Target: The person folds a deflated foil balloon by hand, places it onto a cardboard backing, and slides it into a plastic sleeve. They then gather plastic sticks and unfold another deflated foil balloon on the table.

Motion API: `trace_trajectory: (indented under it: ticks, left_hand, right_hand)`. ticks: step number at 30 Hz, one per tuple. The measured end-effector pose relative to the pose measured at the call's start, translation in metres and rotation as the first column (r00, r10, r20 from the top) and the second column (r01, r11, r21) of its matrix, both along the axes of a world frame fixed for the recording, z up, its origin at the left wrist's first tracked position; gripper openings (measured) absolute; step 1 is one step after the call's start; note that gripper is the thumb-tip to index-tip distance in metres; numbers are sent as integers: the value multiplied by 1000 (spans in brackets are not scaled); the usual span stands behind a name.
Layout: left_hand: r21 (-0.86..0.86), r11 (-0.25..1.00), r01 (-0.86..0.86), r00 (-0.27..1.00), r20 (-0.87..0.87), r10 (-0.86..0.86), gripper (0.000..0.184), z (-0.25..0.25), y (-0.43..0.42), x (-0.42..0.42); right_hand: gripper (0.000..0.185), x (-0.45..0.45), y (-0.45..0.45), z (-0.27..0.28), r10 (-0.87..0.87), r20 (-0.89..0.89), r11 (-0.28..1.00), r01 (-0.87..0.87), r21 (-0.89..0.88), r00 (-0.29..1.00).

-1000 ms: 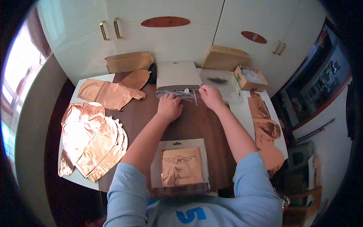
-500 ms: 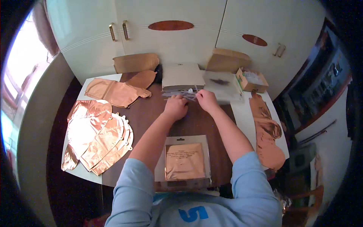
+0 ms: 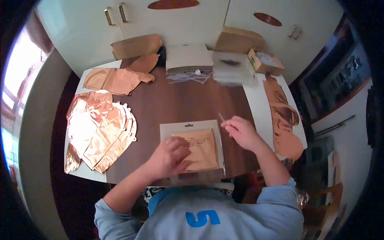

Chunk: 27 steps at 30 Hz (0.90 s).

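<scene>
My right hand is closed in a pinch on a thin, pale straw, which sticks up and left from the fingertips. It hovers at the right edge of a flat package with a hang hole, which holds a folded rose-gold foil balloon with printed text. My left hand, slightly blurred, hangs over the package's left side, fingers loosely bent and thumb apart, with nothing visible in them. Further back, a loose pile of similar straws lies before a stack of white cards.
Flat foil balloons lie overlapped at the left, with more behind them. Another foil balloon lies along the right edge. At the back right are clear plastic bags and a small open box. Cabinets stand behind the table.
Both hands have come back from the straw pile toward the package near me. My right hand now carries a straw. The view has tilted down a little.
</scene>
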<state>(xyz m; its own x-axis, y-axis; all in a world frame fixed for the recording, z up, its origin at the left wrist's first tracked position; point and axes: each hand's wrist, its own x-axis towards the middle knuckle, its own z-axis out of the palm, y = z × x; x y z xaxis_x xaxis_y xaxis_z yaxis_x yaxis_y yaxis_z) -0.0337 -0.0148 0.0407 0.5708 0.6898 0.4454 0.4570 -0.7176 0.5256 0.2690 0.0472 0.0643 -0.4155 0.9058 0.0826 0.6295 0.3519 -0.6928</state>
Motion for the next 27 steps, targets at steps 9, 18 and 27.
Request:
trace_trajectory:
  ticks: [9,18,27]
  left_hand:
    - [105,993,58,994,-101,-47,31,-19,-43,63]
    - [5,1000,-21,1000,3,21,15,-32,-55,64]
    - [45,993,-113,972,210,101,17,-36,-58,71]
  right_hand:
    - [20,5,-172,-10,-245,-160,955,210,-207,956]
    - [17,-13,-197,-20,-200,-31,971,203,127,979]
    - [15,-27,-184,-34,-288,18,890,260,374,958]
